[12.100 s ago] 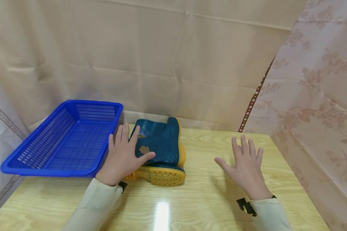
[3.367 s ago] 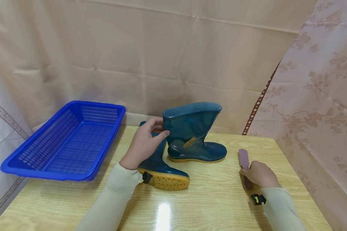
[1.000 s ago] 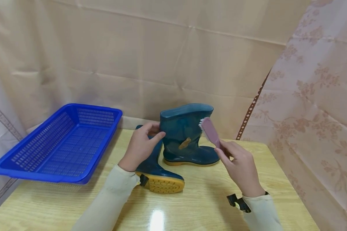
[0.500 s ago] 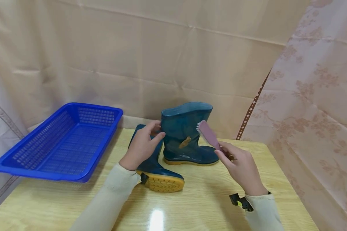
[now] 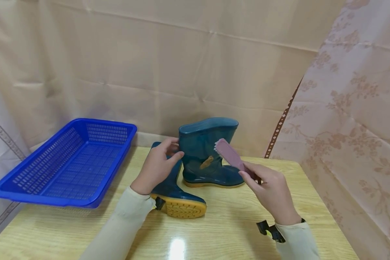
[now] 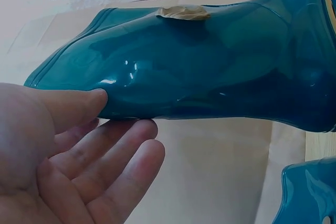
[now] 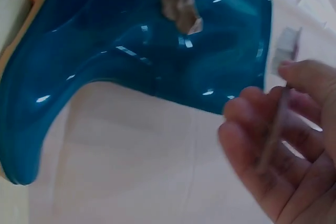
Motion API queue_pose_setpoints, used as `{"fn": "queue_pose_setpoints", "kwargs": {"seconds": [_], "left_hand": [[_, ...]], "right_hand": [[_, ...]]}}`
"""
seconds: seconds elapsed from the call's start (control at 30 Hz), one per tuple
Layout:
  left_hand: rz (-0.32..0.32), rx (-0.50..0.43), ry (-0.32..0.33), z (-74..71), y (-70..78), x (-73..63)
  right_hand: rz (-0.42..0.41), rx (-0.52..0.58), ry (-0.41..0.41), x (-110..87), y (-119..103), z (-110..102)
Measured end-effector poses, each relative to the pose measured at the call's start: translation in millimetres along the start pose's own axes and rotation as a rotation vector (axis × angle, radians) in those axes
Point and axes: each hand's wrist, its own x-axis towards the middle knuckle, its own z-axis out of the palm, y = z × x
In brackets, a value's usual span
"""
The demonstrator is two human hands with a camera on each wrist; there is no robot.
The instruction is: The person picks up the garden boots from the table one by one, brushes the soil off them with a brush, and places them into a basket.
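A teal rubber boot (image 5: pixel 195 148) with a yellow sole stands upright on the table, toe to the right. A brown, mud-like patch (image 5: pixel 206 162) sticks to its side. My left hand (image 5: pixel 157 164) holds the back of the shaft, its thumb (image 6: pixel 79 106) on the near surface and other fingers at the edge. My right hand (image 5: pixel 268 187) grips a pink brush (image 5: pixel 230 154) by its handle; the white bristles (image 7: pixel 286 48) face the boot shaft, above the patch. A second boot (image 5: pixel 185 207) lies on its side under my left wrist, sole towards me.
A blue plastic basket (image 5: pixel 99 200) with slotted walls stands at the table's left. A beige curtain (image 5: pixel 169 72) hangs behind the table (image 5: pixel 234 231), and a floral cloth (image 5: pixel 360 108) hangs along the right side.
Earlier both boots lay on their sides and my hands were empty. One boot now stands, held by my left hand. My right hand has taken up the brush and lately moved it left and down.
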Motion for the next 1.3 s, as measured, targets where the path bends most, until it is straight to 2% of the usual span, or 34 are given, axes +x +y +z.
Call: {"fn": "queue_pose_setpoints", "kwargs": {"seconds": [0.17,0.3,0.63,0.9,1.13,1.3], "left_hand": [[0.01,-0.006,-0.009,-1.7,0.1,-0.8],[0.02,-0.008,-0.014,-2.5,0.4,0.3],[0.021,0.0,-0.015,-2.8,1.6,2.1],[0.009,0.035,-0.024,-2.8,0.6,0.1],[0.005,0.034,-0.025,-4.4,1.5,-0.2],[0.004,0.036,-0.028,-4.0,3.7,0.0]], "right_hand": [[-0.011,0.098,0.011,-1.1,7.7,8.2],[-0.032,0.119,0.006,-0.8,9.2,11.0],[-0.03,-0.022,-0.061,13.2,3.2,9.5],[-0.121,-0.089,-0.103,9.5,-7.8,5.1],[-0.088,-0.103,-0.161,10.7,-11.0,2.9],[-0.077,-0.103,-0.17,9.5,-9.9,7.6]]}}
